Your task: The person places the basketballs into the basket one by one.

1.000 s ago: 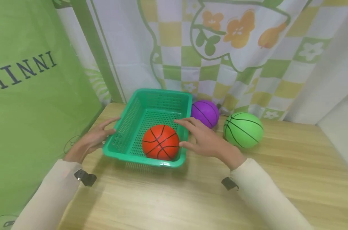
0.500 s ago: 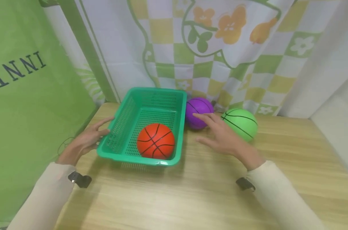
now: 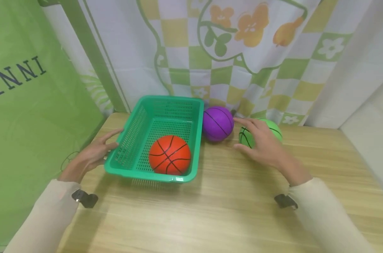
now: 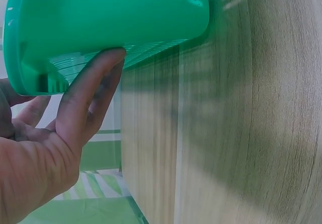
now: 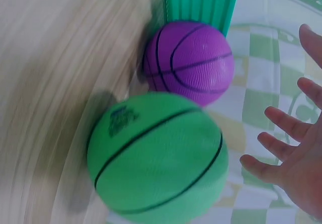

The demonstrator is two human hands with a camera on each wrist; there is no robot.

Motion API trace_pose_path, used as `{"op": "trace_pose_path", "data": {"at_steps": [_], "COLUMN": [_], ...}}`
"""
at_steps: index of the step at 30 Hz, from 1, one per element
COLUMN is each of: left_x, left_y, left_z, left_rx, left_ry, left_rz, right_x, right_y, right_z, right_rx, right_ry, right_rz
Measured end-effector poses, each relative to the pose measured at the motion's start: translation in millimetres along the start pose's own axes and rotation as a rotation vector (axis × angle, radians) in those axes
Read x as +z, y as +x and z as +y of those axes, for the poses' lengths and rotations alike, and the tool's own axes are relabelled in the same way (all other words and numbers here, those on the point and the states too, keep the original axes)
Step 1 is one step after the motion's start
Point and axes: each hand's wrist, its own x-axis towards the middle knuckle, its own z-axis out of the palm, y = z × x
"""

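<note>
A green plastic basket [image 3: 141,174] stands on the wooden table with a red-orange toy basketball [image 3: 169,154] in its near right corner. My left hand [image 3: 95,153] is at the basket's left side; in the left wrist view its nearly straight fingers [image 4: 90,90] rest against the outer wall below the rim. Holding nothing, my right hand [image 3: 264,142] is spread over a green ball [image 5: 158,158] and hides much of it in the head view. The right wrist view shows a gap between its fingertips and that ball. A purple ball [image 3: 217,123] sits between basket and green ball.
Behind the table hangs a checked, flowered curtain [image 3: 201,59], close to the purple and green balls. Green fabric with dark letters [image 3: 36,123] rises along the left side. The wooden tabletop [image 3: 210,214] extends toward the front and right.
My right hand has moved right, from the basket's right rim past the purple ball to above the green one. My left hand stays at the basket. The head view has shifted slightly.
</note>
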Motion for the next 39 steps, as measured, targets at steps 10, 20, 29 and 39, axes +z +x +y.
{"op": "trace_pose_path", "data": {"at_steps": [10,20,29,39], "left_x": [-1.6,-1.5,0.1,-0.2], "left_y": [1.6,1.3,3.0,1.6], "left_z": [-0.5,0.5,0.1,0.3], "left_rx": [0.009,0.003,0.016,-0.003], "left_ry": [-0.018,-0.026,-0.048,-0.060], "left_rz": [-0.005,-0.004,-0.018,-0.007], "right_x": [-20,-35,-53,-60], "right_y": [-16,-25,-46,-59], "right_z": [22,44,71,93], "right_rx": [0.055,0.107,0.234,0.336], "right_ry": [0.021,0.049,0.159,0.306], "right_rz": [-0.016,0.006,-0.023,-0.099]}}
